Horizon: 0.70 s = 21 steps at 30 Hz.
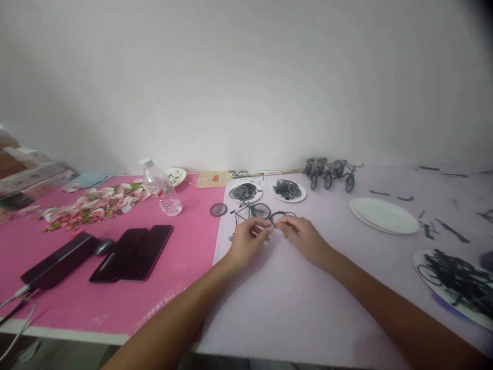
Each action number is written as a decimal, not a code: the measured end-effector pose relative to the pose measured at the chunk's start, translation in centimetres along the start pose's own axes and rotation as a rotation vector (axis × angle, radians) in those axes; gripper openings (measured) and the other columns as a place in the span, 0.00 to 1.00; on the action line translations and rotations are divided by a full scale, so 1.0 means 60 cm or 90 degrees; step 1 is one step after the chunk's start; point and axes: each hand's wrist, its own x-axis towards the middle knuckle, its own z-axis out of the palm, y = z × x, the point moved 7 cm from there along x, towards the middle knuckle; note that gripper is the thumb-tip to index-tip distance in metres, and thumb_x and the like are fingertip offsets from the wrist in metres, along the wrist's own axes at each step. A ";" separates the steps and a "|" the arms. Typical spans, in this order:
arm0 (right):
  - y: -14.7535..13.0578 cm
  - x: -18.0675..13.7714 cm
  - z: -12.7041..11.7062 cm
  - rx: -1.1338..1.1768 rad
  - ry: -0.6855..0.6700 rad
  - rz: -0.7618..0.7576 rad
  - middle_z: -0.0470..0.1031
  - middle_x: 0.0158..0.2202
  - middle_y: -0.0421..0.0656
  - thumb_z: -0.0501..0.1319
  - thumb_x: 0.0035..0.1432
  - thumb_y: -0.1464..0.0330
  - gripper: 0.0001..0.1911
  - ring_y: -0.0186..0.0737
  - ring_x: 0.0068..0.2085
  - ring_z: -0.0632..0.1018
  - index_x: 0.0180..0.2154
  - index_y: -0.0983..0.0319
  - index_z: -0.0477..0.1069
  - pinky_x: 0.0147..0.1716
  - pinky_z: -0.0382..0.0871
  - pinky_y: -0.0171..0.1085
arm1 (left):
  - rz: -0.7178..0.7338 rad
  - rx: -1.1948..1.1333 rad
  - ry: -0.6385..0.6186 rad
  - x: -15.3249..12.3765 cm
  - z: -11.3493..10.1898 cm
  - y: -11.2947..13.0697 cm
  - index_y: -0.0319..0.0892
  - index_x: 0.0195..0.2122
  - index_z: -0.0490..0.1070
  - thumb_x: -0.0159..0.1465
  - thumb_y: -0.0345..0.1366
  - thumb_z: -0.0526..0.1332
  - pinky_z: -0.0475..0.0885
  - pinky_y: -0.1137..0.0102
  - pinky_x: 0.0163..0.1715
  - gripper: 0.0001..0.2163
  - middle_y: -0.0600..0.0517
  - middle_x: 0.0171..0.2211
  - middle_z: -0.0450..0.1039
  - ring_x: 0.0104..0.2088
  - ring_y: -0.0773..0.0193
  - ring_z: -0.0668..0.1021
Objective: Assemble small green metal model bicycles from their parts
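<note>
Near the middle of the table, my left hand [250,239] and my right hand [302,235] are close together, fingertips almost meeting. Both are closed in a pinch; whatever sits between the fingers is too small to make out. Just beyond my left hand lies a dark miniature bicycle frame [242,210] with a spoked wheel [261,211] at its right end. Another dark wheel [284,213] shows right behind my right fingertips, partly hidden by them; whether they touch it, I cannot tell. A loose wheel [218,209] lies to the left on the pink cover.
Behind are plates of black parts [289,190] and assembled miniature bikes [331,172]. To the right are stacked white plates [385,216], loose parts and a heaped plate [458,285]. Leftward lie phones [144,254], a black box [59,261], a water bottle [162,190] and artificial petals [102,203].
</note>
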 end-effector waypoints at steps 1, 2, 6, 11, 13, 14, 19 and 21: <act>-0.002 -0.001 -0.001 -0.012 -0.001 -0.001 0.77 0.30 0.39 0.55 0.73 0.58 0.16 0.38 0.31 0.75 0.38 0.58 0.76 0.32 0.67 0.36 | 0.000 0.000 0.000 0.000 0.000 0.000 0.40 0.43 0.78 0.64 0.44 0.69 0.74 0.71 0.31 0.12 0.48 0.36 0.81 0.30 0.65 0.80; -0.005 -0.001 -0.002 -0.019 0.004 0.000 0.77 0.30 0.39 0.54 0.73 0.58 0.17 0.38 0.32 0.75 0.38 0.59 0.76 0.33 0.67 0.36 | 0.000 0.000 0.003 0.000 0.000 0.000 0.40 0.43 0.78 0.64 0.43 0.69 0.74 0.71 0.31 0.13 0.48 0.37 0.81 0.30 0.65 0.80; -0.001 0.000 -0.018 -0.056 0.065 0.027 0.81 0.37 0.42 0.58 0.70 0.58 0.13 0.41 0.37 0.79 0.40 0.58 0.77 0.38 0.71 0.37 | 0.002 -0.010 0.016 0.002 -0.001 -0.001 0.40 0.43 0.77 0.64 0.45 0.69 0.73 0.72 0.30 0.13 0.48 0.38 0.80 0.29 0.66 0.80; 0.035 0.004 -0.030 -0.160 0.098 0.123 0.85 0.42 0.44 0.64 0.61 0.64 0.07 0.46 0.42 0.83 0.37 0.57 0.81 0.44 0.74 0.40 | 0.011 -0.030 0.026 0.002 -0.004 0.002 0.41 0.44 0.74 0.66 0.47 0.67 0.71 0.73 0.27 0.14 0.48 0.38 0.79 0.29 0.67 0.80; 0.048 0.003 -0.026 -0.179 0.066 0.163 0.85 0.41 0.43 0.65 0.60 0.62 0.08 0.46 0.41 0.83 0.36 0.56 0.82 0.43 0.75 0.41 | 0.014 -0.029 0.026 0.001 -0.004 0.003 0.41 0.44 0.74 0.66 0.47 0.67 0.71 0.73 0.27 0.14 0.48 0.38 0.78 0.29 0.67 0.80; 0.052 0.001 -0.024 -0.184 0.057 0.176 0.86 0.41 0.42 0.65 0.60 0.61 0.08 0.46 0.41 0.84 0.36 0.56 0.83 0.42 0.75 0.41 | 0.016 -0.028 0.024 0.001 -0.004 0.003 0.41 0.44 0.74 0.66 0.47 0.67 0.72 0.73 0.28 0.14 0.48 0.38 0.78 0.29 0.67 0.80; 0.053 -0.002 -0.017 -0.216 0.035 0.179 0.86 0.41 0.41 0.65 0.60 0.60 0.09 0.46 0.41 0.84 0.37 0.54 0.84 0.41 0.75 0.40 | 0.018 -0.029 0.016 0.002 -0.003 -0.001 0.41 0.44 0.73 0.66 0.46 0.67 0.72 0.73 0.28 0.14 0.48 0.41 0.78 0.30 0.67 0.81; 0.051 -0.001 -0.012 -0.240 0.020 0.167 0.86 0.41 0.41 0.65 0.61 0.61 0.09 0.46 0.41 0.84 0.37 0.54 0.84 0.40 0.75 0.39 | 0.014 -0.029 0.018 0.004 -0.003 -0.003 0.41 0.44 0.74 0.66 0.46 0.67 0.72 0.73 0.27 0.14 0.48 0.41 0.78 0.29 0.67 0.81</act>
